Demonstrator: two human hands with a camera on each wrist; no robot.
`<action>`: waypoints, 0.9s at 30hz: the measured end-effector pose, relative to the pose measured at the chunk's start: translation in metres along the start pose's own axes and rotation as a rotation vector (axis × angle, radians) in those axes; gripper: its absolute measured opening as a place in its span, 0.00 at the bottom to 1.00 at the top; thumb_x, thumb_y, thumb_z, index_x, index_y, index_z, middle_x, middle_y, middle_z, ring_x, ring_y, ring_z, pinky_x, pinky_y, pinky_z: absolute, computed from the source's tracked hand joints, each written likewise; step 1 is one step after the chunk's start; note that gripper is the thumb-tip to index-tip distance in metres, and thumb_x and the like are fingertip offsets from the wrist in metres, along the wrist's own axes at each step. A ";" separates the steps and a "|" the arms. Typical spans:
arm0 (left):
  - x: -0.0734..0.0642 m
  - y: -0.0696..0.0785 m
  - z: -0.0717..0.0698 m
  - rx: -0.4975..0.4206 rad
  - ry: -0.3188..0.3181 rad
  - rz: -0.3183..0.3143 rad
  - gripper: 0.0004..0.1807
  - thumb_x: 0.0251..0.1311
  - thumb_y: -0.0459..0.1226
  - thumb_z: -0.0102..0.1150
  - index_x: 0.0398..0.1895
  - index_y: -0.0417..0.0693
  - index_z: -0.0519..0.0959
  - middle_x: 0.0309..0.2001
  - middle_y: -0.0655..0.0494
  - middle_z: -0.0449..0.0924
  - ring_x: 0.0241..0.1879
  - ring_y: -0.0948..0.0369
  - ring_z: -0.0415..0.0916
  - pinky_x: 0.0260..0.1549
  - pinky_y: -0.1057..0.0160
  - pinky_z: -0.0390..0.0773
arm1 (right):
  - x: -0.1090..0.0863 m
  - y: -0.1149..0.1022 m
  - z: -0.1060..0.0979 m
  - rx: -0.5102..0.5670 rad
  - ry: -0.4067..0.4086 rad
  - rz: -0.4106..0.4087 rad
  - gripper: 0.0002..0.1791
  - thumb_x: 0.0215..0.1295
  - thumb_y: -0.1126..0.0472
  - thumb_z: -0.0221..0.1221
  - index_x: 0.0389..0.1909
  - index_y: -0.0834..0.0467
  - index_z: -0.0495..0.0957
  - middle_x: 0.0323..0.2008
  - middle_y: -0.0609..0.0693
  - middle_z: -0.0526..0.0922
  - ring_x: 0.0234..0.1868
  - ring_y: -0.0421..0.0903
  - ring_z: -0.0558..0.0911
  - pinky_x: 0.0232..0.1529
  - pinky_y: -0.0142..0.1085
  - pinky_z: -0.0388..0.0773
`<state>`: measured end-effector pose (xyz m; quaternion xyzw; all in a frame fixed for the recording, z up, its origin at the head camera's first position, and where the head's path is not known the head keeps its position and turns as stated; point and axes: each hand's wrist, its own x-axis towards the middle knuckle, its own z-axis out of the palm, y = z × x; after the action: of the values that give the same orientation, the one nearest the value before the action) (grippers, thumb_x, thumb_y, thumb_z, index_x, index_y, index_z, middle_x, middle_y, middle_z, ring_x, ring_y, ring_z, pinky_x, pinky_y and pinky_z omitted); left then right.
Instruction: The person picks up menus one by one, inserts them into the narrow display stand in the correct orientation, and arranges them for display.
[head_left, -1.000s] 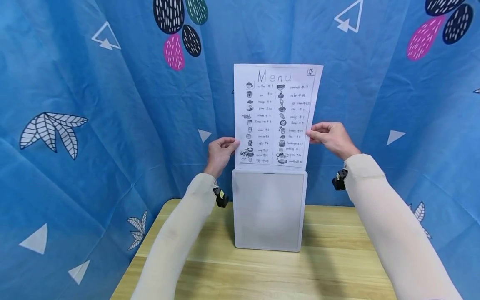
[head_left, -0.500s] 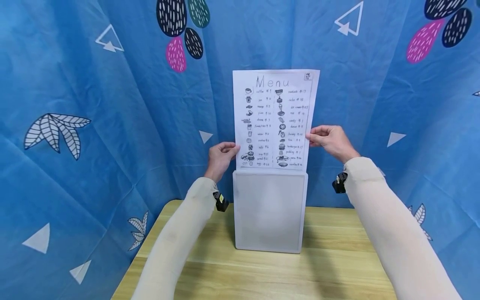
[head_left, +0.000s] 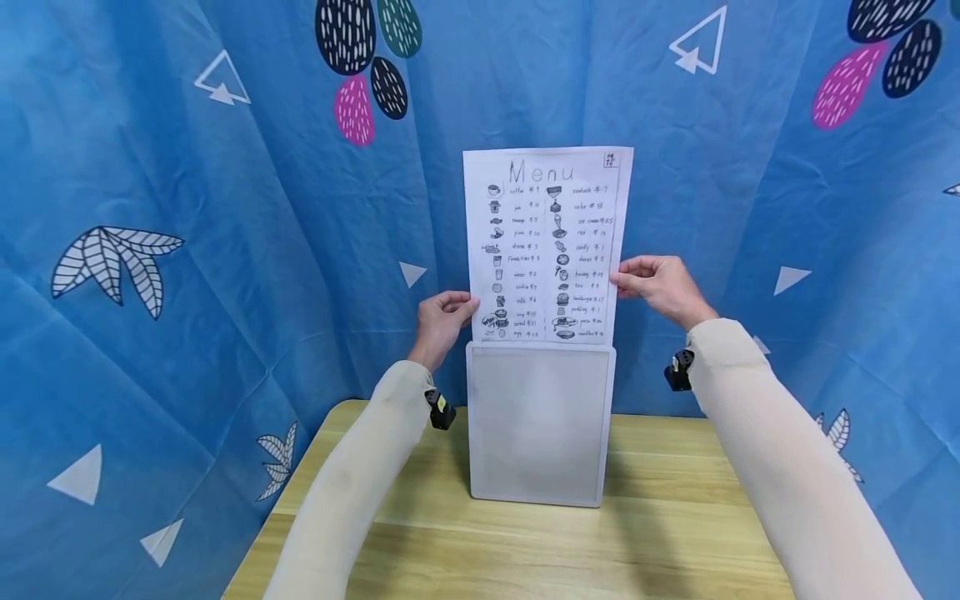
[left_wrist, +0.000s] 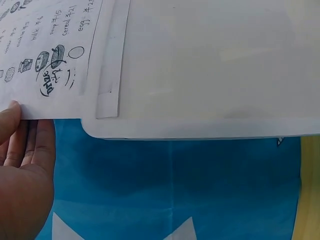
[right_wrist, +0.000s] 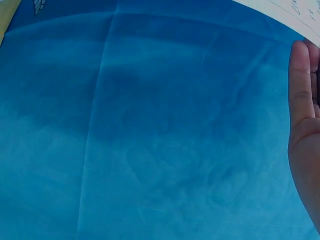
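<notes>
Both left fingers (head_left: 453, 298) and right fingers (head_left: 642, 265) pinch menu (head_left: 546, 250), lower against frame (head_left: 538, 427) than before.

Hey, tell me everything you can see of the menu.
The menu is a white paper sheet, headed Menu in what looks like handwriting, with two columns of small drawings, names and prices, and a boxed mark top right. It stands upright above the frame, its bottom edge apparently tucked in. The left hand pinches its left edge, the right hand its right.
</notes>
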<state>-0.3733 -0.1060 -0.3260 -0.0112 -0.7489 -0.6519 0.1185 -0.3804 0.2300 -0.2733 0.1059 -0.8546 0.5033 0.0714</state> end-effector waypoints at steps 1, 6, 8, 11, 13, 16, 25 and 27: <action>0.000 -0.001 -0.001 -0.004 -0.002 0.001 0.14 0.66 0.39 0.64 0.50 0.42 0.82 0.47 0.47 0.86 0.49 0.54 0.84 0.54 0.59 0.80 | 0.000 0.001 0.001 -0.003 -0.003 0.002 0.24 0.67 0.49 0.64 0.52 0.65 0.80 0.47 0.59 0.85 0.47 0.57 0.84 0.66 0.60 0.65; -0.001 -0.006 -0.003 -0.008 -0.012 0.011 0.13 0.66 0.39 0.64 0.50 0.42 0.82 0.47 0.47 0.85 0.49 0.54 0.84 0.53 0.60 0.80 | -0.003 0.005 0.004 -0.017 -0.013 0.015 0.24 0.67 0.48 0.64 0.52 0.64 0.80 0.48 0.59 0.85 0.48 0.56 0.84 0.66 0.63 0.62; -0.001 -0.007 -0.003 -0.010 -0.016 0.017 0.13 0.66 0.38 0.64 0.50 0.41 0.82 0.47 0.47 0.85 0.49 0.54 0.84 0.52 0.60 0.80 | -0.004 0.006 0.005 -0.019 -0.013 0.016 0.23 0.67 0.48 0.63 0.52 0.64 0.81 0.47 0.59 0.84 0.48 0.57 0.83 0.66 0.63 0.62; -0.002 -0.008 -0.003 -0.016 -0.018 0.020 0.13 0.66 0.38 0.64 0.50 0.41 0.83 0.47 0.47 0.85 0.49 0.55 0.84 0.52 0.61 0.81 | -0.005 0.008 0.006 -0.013 -0.017 0.019 0.23 0.68 0.48 0.63 0.52 0.64 0.81 0.48 0.60 0.84 0.48 0.57 0.83 0.66 0.63 0.62; -0.002 -0.008 -0.003 -0.016 -0.015 0.019 0.13 0.66 0.38 0.64 0.50 0.41 0.83 0.47 0.47 0.85 0.49 0.55 0.84 0.52 0.61 0.81 | -0.005 0.009 0.006 -0.012 -0.023 0.025 0.24 0.67 0.48 0.63 0.52 0.64 0.80 0.48 0.60 0.84 0.49 0.58 0.83 0.66 0.64 0.61; -0.002 -0.007 -0.003 -0.018 -0.014 0.021 0.13 0.66 0.38 0.64 0.50 0.41 0.83 0.47 0.47 0.85 0.49 0.55 0.84 0.51 0.62 0.81 | -0.006 0.010 0.007 -0.014 -0.028 0.034 0.24 0.67 0.47 0.63 0.52 0.64 0.80 0.49 0.60 0.84 0.50 0.58 0.83 0.66 0.65 0.60; 0.000 -0.009 -0.004 -0.023 -0.016 0.037 0.13 0.66 0.37 0.65 0.49 0.39 0.83 0.46 0.46 0.86 0.47 0.54 0.84 0.49 0.63 0.82 | -0.009 0.013 0.011 -0.023 -0.032 0.008 0.23 0.68 0.50 0.64 0.51 0.65 0.81 0.45 0.58 0.86 0.47 0.56 0.85 0.64 0.61 0.66; 0.001 -0.009 -0.004 -0.016 -0.015 0.035 0.13 0.66 0.37 0.65 0.49 0.40 0.83 0.46 0.47 0.86 0.47 0.55 0.84 0.50 0.62 0.82 | -0.010 0.014 0.012 -0.023 -0.038 0.006 0.23 0.68 0.50 0.64 0.51 0.65 0.81 0.45 0.59 0.86 0.47 0.55 0.85 0.64 0.61 0.66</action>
<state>-0.3748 -0.1112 -0.3346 -0.0304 -0.7442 -0.6556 0.1242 -0.3747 0.2272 -0.2933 0.1123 -0.8619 0.4915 0.0550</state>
